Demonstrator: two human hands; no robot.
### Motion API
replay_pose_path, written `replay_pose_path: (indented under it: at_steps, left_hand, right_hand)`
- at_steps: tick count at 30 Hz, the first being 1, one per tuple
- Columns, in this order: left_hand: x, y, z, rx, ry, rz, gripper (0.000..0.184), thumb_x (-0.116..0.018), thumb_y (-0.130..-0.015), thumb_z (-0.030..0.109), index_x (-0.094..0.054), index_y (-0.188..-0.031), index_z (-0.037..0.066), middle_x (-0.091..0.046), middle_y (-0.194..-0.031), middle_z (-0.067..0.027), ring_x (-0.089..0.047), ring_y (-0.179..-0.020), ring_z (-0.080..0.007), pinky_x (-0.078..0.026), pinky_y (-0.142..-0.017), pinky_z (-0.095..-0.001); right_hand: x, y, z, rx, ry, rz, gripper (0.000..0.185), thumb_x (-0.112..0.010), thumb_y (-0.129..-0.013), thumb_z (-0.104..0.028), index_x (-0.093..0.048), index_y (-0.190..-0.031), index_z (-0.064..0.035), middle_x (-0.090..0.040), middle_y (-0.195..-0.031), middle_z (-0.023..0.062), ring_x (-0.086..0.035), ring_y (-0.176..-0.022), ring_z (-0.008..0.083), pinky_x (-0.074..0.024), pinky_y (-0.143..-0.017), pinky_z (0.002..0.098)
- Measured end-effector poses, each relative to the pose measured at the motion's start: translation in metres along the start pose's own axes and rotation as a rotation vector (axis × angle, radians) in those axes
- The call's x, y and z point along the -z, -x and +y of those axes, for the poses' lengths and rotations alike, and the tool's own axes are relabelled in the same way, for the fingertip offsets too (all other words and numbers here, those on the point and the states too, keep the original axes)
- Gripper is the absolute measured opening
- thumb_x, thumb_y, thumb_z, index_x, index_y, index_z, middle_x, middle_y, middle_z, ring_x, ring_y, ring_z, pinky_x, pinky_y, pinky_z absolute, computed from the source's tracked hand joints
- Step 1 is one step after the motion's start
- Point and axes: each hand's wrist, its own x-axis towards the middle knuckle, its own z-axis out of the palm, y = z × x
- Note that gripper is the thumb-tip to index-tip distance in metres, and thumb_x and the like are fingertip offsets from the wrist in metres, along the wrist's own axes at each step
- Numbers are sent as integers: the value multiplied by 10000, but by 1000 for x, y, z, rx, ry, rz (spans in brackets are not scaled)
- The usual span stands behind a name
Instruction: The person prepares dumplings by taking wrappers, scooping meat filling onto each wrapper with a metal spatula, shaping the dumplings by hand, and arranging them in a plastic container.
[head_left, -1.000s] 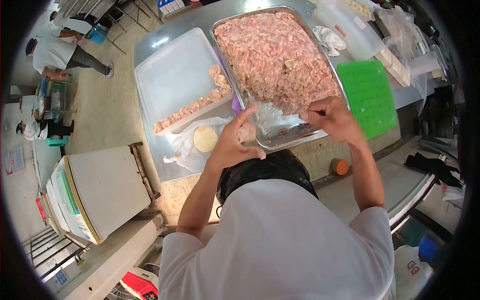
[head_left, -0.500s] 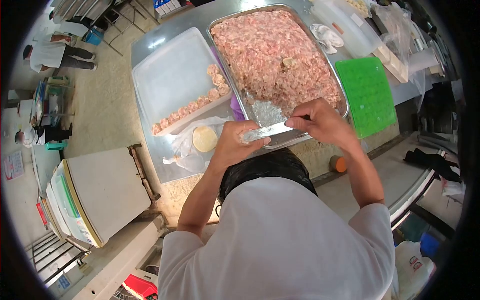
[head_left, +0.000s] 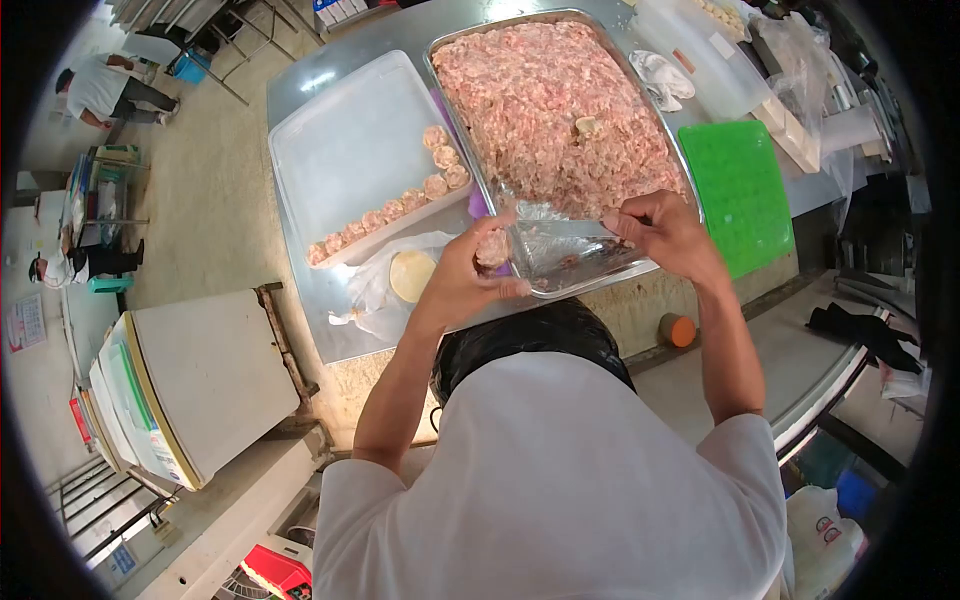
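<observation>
In my left hand sits a meat-filled dumpling, with fingers and thumb curled around it. My right hand pinches a flat metal spatula, whose blade points left toward the dumpling. Both hands are over the near end of a deep metal tray of pinkish minced meat. Left of it, a white plastic tray carries several dumplings lined along its near and right sides. Round pale wrappers lie on plastic by my left wrist.
A green board lies right of the meat tray. Behind it are a crumpled white cloth and a clear plastic container. Two other people are far off at the left. A grey cabinet stands left of the table.
The spatula has drawn back to the right from over my left hand, which has turned so the dumpling shows. A person in the background has shifted.
</observation>
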Motion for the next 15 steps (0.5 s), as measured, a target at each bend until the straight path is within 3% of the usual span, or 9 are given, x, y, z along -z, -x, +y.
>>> replay_pose_path:
  at_steps: [5, 8, 11, 14, 15]
  left_hand:
    - [10, -12, -14, -10, -40, -84, 358, -898, -766, 187, -670, -991, 26, -665, -874, 0, -592, -857, -84, -479, -754, -255]
    - [15, -16, -7, 92, -114, -130, 284, -858, -788, 147, -674, -974, 34, -668, -870, 2, -606, -866, -96, -482, -770, -263]
    - [34, -21, -26, -40, -147, -115, 248, -777, -804, 71, -674, -1027, 36, -677, -926, -15, -621, -863, -122, -487, -780, -271]
    - [56, -27, -14, 190, 438, -125, 352, -672, -809, -14, -634, -1155, 35, -667, -1057, -30, -624, -866, -134, -489, -791, -278]
    - [71, -32, -17, 209, 367, -117, 403, -647, -804, -37, -608, -1199, 34, -656, -1095, -37, -623, -890, -143, -492, -800, -282]
  right_hand:
    - [-28, -14, 1, 69, -64, -41, 350, -683, -950, -230, -633, -737, 43, -420, -544, 112, -412, -534, 146, -369, -530, 376]
    - [-45, -18, 16, 130, -46, -43, 353, -677, -951, -229, -621, -733, 43, -417, -549, 121, -410, -539, 153, -377, -539, 380]
    - [-37, -8, 27, 82, -11, 27, 375, -674, -958, -232, -595, -718, 45, -411, -563, 99, -403, -561, 140, -372, -547, 368]
    - [-36, 14, 55, -44, -130, 106, 403, -671, -971, -235, -561, -699, 41, -401, -587, 43, -391, -593, 111, -351, -550, 342]
    - [-39, 19, 60, -88, -194, 132, 412, -670, -975, -235, -550, -692, 39, -397, -596, 22, -386, -605, 100, -343, -551, 333]
